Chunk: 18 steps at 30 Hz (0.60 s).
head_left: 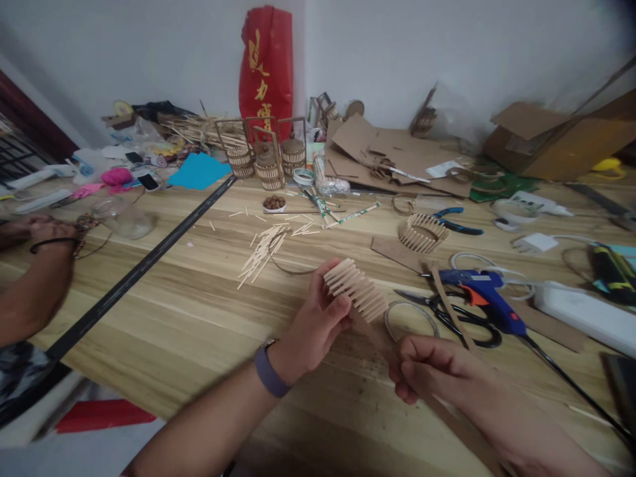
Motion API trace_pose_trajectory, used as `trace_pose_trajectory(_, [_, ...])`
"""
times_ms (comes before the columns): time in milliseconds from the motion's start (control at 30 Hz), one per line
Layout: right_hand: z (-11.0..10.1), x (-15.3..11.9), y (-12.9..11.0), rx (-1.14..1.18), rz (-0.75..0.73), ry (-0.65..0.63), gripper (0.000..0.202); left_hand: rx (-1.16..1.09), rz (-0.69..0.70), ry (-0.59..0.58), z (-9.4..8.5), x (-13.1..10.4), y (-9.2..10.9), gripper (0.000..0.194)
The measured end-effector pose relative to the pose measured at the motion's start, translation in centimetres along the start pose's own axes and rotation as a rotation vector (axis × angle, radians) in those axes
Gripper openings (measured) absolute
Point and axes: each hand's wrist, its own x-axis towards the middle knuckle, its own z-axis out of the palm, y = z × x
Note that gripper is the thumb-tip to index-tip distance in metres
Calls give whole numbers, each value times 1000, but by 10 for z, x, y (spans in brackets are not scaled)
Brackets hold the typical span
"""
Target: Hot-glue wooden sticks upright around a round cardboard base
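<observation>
My left hand (309, 326), with a band at the wrist, pinches a curved row of short pale wooden sticks (356, 290) between thumb and fingers. From the row a long brown strip (373, 339) runs down to the right. My right hand (442, 371) is closed round that strip and grips it some way along. Beyond the hands lies a loose pile of similar sticks (263, 252). A finished-looking ring of sticks (423, 233) rests farther back on the right. Beside my right hand are black-handled scissors (462, 318) and a blue glue gun (484, 291).
Small lantern-like baskets (268, 165) stand at the back near a red bag (267, 66). Pliers (460, 222), a metal ring (412, 319) and a white power strip (589, 318) are on the right. At the left, another person's arm (37, 285) rests near a glass jar (126, 218).
</observation>
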Motion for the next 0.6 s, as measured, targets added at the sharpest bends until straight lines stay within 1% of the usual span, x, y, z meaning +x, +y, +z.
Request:
trace_pose_trajectory(133, [1, -1, 1, -20, -15, 22, 34, -1, -5, -7, 0, 0, 0, 54])
trace_pose_trajectory(300, [0, 2, 1, -82, 7, 6, 37, -21, -29, 19, 2, 0, 1, 53])
trace_pose_trajectory(400, [1, 4, 0, -161, -1, 42, 40, -47, -52, 7, 3, 0, 2, 52])
trace_pose_trajectory(467, [3, 5, 0, -222, -13, 74, 42, -77, -82, 10, 4, 0, 2, 55])
trace_pose_trajectory(600, [6, 6, 1, -271, -68, 124, 38, -140, -146, 36, 7, -2, 2, 59])
